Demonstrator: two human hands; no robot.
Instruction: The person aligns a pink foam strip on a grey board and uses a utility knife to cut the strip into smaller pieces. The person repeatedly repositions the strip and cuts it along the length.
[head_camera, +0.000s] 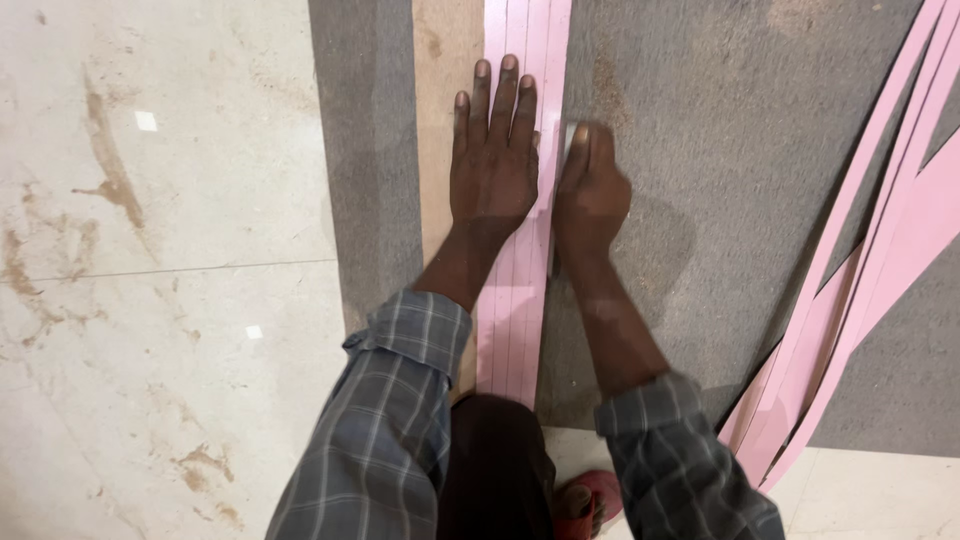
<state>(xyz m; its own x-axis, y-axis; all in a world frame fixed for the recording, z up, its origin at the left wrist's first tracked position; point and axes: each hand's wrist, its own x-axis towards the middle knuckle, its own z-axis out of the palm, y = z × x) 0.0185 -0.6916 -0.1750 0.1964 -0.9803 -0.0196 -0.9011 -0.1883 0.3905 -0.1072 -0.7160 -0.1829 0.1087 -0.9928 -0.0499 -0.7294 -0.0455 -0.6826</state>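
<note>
Your left hand (493, 160) lies flat, fingers spread, on the pink strip (512, 300), which runs out past your fingertips. Your right hand (590, 190) is curled around a small blade (567, 140) at the strip's edge. The strip looks thin, light and bendy, likely slippery: press down close beside the blade.

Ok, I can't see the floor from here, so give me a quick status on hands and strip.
Left hand flat, pressing the pink strip. Right hand closed on a small blurred tool at the strip's edge. Loose pink offcuts lie to the right, apart.
</note>
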